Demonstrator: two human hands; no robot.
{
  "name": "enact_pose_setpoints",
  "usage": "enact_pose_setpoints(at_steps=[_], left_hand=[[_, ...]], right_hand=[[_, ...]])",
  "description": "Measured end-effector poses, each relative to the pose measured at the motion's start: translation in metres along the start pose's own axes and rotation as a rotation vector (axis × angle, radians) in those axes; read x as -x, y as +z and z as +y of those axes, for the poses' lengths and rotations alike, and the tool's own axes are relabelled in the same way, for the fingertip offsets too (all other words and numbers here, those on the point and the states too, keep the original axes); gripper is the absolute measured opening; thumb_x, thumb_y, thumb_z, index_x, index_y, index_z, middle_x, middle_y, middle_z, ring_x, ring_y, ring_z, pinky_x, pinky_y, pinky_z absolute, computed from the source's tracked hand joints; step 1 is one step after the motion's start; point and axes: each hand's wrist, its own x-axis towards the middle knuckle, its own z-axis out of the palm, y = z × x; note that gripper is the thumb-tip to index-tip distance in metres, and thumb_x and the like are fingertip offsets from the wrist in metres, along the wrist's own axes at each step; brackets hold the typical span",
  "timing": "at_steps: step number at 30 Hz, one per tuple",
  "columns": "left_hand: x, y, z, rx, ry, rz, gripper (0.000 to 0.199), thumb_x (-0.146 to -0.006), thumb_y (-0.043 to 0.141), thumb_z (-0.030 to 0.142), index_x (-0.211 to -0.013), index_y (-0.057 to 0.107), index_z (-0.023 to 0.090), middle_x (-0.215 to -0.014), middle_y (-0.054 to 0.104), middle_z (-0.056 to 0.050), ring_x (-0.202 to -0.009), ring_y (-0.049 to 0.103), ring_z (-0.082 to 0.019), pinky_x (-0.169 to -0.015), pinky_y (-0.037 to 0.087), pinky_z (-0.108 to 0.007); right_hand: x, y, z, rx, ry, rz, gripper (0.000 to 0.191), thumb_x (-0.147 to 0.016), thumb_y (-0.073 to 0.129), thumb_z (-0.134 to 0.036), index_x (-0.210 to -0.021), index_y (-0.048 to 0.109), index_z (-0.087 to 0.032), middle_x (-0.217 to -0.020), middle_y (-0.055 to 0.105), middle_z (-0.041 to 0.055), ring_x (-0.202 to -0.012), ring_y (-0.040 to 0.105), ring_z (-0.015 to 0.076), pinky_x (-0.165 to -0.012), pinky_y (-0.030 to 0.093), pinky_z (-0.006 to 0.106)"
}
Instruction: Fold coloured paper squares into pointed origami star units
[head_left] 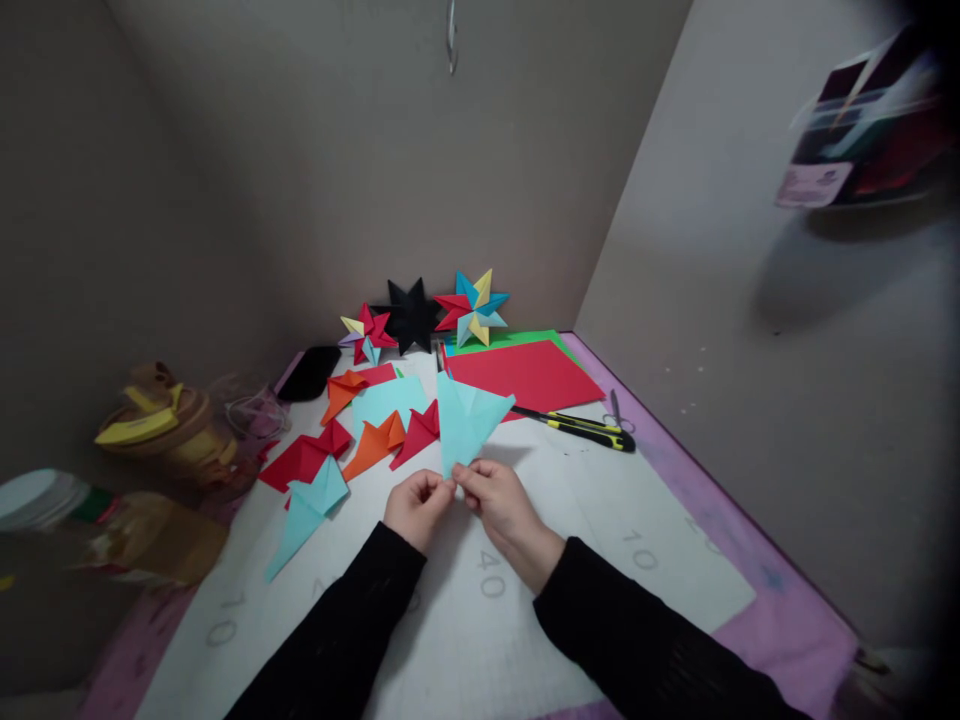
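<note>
Both hands pinch the lower point of a light blue folded paper piece, which is held up with its two wider tips pointing up and right. My left hand closes on the point from the left. My right hand grips the same point from the right, thumb on top. Left of my hands lies another light blue folded piece. Near it are a red folded piece, an orange one, a smaller red one and a second orange one.
Red paper sheets lie behind a yellow-black cutter, with scissors beside it. Paper stars, one black and one multicoloured, lean on the back wall. A phone-like black object and jars are at left.
</note>
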Motion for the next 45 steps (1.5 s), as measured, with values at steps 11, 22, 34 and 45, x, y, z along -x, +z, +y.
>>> enact_pose_setpoints(at_steps=[11, 22, 34, 45], left_hand=[[0.008, 0.006, 0.009, 0.028, -0.041, 0.001, 0.027, -0.065, 0.063, 0.038, -0.052, 0.052, 0.017, -0.045, 0.046, 0.006, -0.043, 0.035, -0.008, -0.046, 0.026, -0.021], [0.003, 0.003, 0.011, 0.027, -0.021, -0.032, 0.026, -0.065, 0.064, 0.038, -0.056, 0.056, 0.016, -0.049, 0.051, 0.004, -0.047, 0.042, -0.009, -0.050, 0.032, -0.021], [0.007, -0.003, 0.011, -0.291, 0.354, 0.188, 0.013, -0.076, 0.057, 0.029, -0.074, 0.061, 0.017, -0.069, 0.060, -0.002, -0.057, 0.051, -0.012, -0.052, 0.039, -0.022], [0.001, -0.017, 0.013, -0.536, 0.672, 0.182, 0.016, -0.078, 0.058, 0.020, -0.094, 0.056, 0.016, -0.090, 0.051, -0.004, -0.061, 0.046, -0.010, -0.057, 0.044, -0.024]], right_hand=[[-0.037, -0.047, -0.042, -0.258, -0.161, 0.287, 0.029, -0.058, 0.076, -0.032, -0.057, 0.051, -0.018, -0.050, 0.045, -0.0057, -0.044, 0.036, 0.0067, -0.041, 0.025, 0.023], [-0.013, -0.012, -0.010, -0.078, -0.046, -0.098, 0.026, -0.064, 0.072, -0.038, -0.066, 0.059, -0.015, -0.058, 0.053, -0.0026, -0.047, 0.039, 0.0069, -0.044, 0.027, 0.022], [-0.013, -0.019, -0.017, 0.189, -0.177, -0.021, 0.026, -0.068, 0.067, -0.037, -0.058, 0.055, -0.016, -0.049, 0.046, -0.0047, -0.045, 0.038, 0.0086, -0.045, 0.029, 0.022], [-0.002, -0.013, -0.013, 0.597, -0.441, -0.132, 0.011, -0.075, 0.060, -0.026, -0.076, 0.067, -0.018, -0.076, 0.064, 0.0028, -0.076, 0.056, 0.0177, -0.069, 0.042, 0.028]])
